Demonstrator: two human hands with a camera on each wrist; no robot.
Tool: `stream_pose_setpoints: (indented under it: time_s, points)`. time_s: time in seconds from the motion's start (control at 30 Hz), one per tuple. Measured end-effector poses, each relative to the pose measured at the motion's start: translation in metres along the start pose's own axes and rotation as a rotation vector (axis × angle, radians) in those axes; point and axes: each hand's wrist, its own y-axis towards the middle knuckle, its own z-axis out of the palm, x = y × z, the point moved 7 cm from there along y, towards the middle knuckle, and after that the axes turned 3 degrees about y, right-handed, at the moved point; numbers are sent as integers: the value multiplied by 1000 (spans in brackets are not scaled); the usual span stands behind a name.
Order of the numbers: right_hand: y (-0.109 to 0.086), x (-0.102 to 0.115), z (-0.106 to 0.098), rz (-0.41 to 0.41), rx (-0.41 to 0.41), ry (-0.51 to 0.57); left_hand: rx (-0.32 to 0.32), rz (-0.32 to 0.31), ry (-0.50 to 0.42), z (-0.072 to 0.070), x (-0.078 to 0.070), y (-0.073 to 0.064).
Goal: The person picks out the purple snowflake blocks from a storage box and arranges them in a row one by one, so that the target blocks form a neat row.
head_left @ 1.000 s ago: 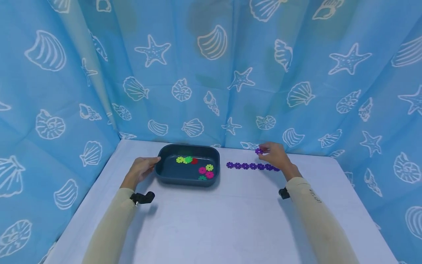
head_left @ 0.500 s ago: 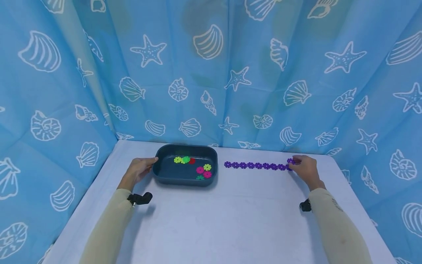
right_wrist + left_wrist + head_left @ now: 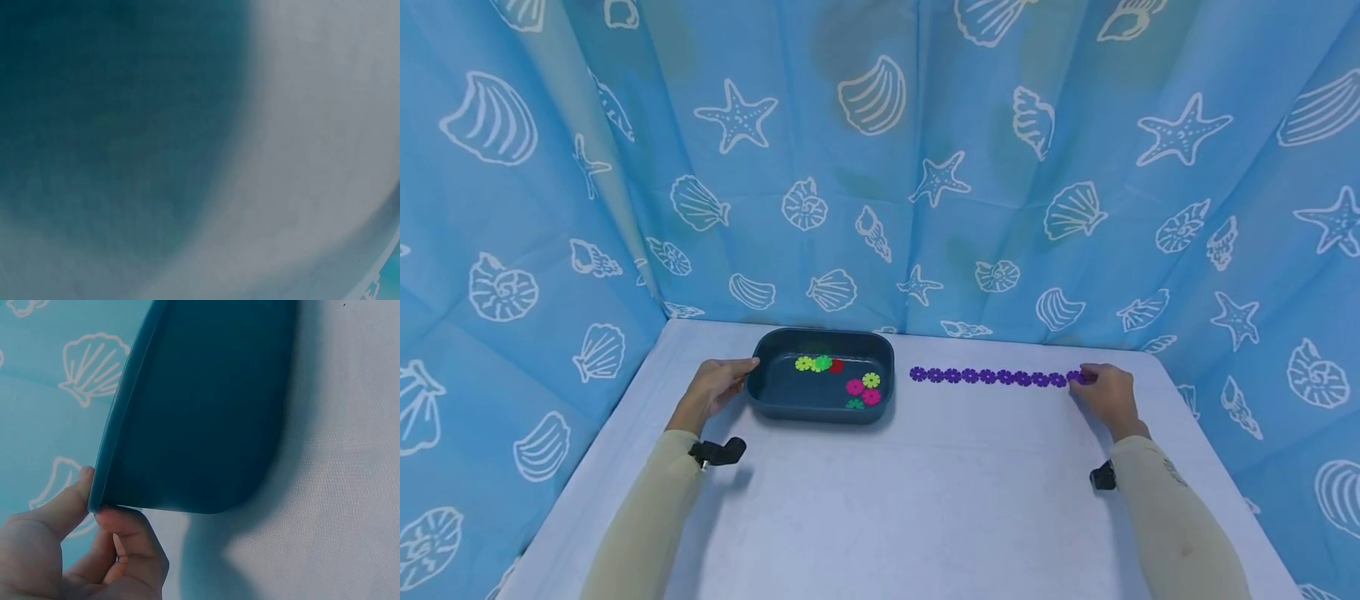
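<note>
My left hand [image 3: 711, 390] holds the left rim of a dark blue-grey plastic tub [image 3: 790, 393]. In the left wrist view its thumb and fingers pinch the corner of the rim. Inside the tub lie several flower-shaped discs in yellow, green, red and pink [image 3: 855, 387]. To the right of the tub, a straight row of purple flower-shaped discs [image 3: 988, 377] lies on the white cloth. My right hand [image 3: 1111, 400] is at the right end of this row, its thumb and fingertips pinching the last purple disc [image 3: 1074, 377]. The right wrist view is blurred and does not show the hand.
A white cloth [image 3: 917, 508] covers the table. Blue curtains [image 3: 850, 167] with white shell and starfish prints stand along the back and both sides, close behind the tub and the row.
My right hand has moved to the right with a purple disc and lowered it to the row's right end, lengthening the row. My left hand has stayed on the tub's rim.
</note>
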Motion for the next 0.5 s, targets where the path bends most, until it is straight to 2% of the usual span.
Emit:
stream_pose_setpoints:
  time_s: [0.5]
  points:
    - [1, -4, 0, 7, 15, -24, 15, 7, 6, 4, -1, 5]
